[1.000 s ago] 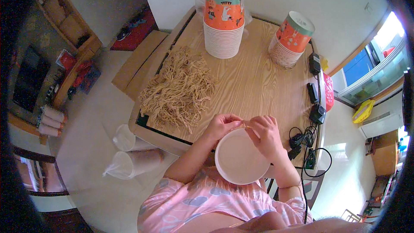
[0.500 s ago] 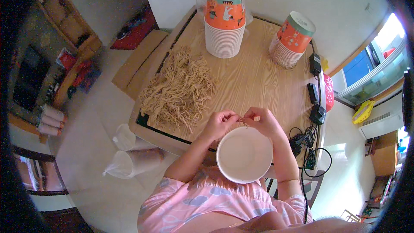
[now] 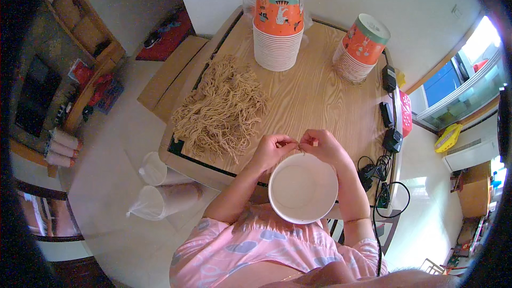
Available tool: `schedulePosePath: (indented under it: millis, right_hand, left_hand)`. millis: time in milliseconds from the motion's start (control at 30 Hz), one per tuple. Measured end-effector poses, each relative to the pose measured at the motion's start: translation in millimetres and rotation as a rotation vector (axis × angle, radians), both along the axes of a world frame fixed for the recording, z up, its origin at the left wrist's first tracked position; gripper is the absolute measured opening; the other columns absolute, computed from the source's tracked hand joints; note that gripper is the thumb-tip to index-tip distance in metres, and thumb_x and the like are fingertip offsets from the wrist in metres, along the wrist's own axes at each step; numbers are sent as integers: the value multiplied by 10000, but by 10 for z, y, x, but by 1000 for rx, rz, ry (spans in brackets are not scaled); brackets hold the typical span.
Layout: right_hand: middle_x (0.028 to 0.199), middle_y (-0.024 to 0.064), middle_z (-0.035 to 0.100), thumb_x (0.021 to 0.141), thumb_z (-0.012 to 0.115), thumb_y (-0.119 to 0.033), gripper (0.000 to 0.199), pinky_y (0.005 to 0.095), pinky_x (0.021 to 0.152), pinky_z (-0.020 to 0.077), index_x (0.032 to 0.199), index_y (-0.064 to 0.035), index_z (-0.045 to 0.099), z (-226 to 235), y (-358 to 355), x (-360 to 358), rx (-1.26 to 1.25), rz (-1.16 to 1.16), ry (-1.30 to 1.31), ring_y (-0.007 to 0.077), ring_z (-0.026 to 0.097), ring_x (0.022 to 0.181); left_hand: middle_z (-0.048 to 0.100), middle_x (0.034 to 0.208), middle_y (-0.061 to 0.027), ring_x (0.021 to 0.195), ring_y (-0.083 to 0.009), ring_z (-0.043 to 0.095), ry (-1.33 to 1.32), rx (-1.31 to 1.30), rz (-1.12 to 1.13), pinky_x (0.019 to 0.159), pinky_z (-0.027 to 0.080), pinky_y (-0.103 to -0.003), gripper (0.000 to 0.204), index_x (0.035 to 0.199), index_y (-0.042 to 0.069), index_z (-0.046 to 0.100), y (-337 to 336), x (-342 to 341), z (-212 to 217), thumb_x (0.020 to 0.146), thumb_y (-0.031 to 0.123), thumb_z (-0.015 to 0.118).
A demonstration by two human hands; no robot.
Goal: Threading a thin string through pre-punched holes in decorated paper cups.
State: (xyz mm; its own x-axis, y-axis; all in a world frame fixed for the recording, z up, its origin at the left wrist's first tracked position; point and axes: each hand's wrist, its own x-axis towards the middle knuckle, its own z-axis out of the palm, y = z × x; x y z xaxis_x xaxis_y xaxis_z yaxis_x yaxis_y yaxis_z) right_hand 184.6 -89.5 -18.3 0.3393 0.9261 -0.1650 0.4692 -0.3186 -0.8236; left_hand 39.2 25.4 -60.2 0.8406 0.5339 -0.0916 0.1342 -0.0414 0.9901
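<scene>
A white paper bucket [image 3: 303,189] stands mouth-up in front of my body, its plain inside showing. Just beyond its far rim my two hands meet. My left hand [image 3: 274,151] pinches a short piece of tan cord [image 3: 298,148], and my right hand [image 3: 320,148] pinches the same cord from the other side. The knuckles hide most of the cord between the fingertips. To the left of my hands lies a loose heap of tan cords [image 3: 221,109] on the wooden table [image 3: 304,96].
A tall stack of upturned orange and green paper buckets [image 3: 278,26] stands at the back, a shorter stack [image 3: 362,48] at back right. Black adapters [image 3: 393,140] and tangled cables [image 3: 380,173] line the right edge. Bagged bucket stacks [image 3: 165,200] lie on the floor at left.
Both hands have shifted slightly away from me with the cord between them, the right hand's fingers curling more. The bucket has barely moved.
</scene>
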Motion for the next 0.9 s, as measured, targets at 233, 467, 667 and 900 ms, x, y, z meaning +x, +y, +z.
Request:
schedulePosePath:
  millis: [233,467,667,900]
  right_hand:
    - [714,54,629,784,662,-192,174,297,583,459,881,-57,611,3,4,-26,27,-13,142,137,566,649]
    - [759,49,620,816,629,-141,223,284,592,454,1005,-84,525,20,-36,-19,2,146,236,124,557,677]
    - [752,20,586,804,571,-17,197,234,652,442,973,-55,476,33,-22,-6,10,131,390,88,548,716]
    - [766,26,606,805,618,-57,211,238,595,439,977,-61,496,-64,-32,11,90,80,432,98,545,697]
  left_hand:
    - [657,726,-28,633,-66,566,-7,-10,10,588,472,-229,141,874,10,669,5,-4,-84,791,124,661]
    - [617,722,7,634,-45,529,-23,-13,-67,581,451,-213,102,870,17,639,30,-136,-34,797,87,637]
    - [613,761,3,672,-58,546,-78,-112,-152,616,464,-217,89,875,25,615,57,-211,-42,809,83,626]
    - [594,766,6,704,-72,555,-21,-181,-132,646,473,-234,104,905,32,589,102,-195,-112,833,102,617]
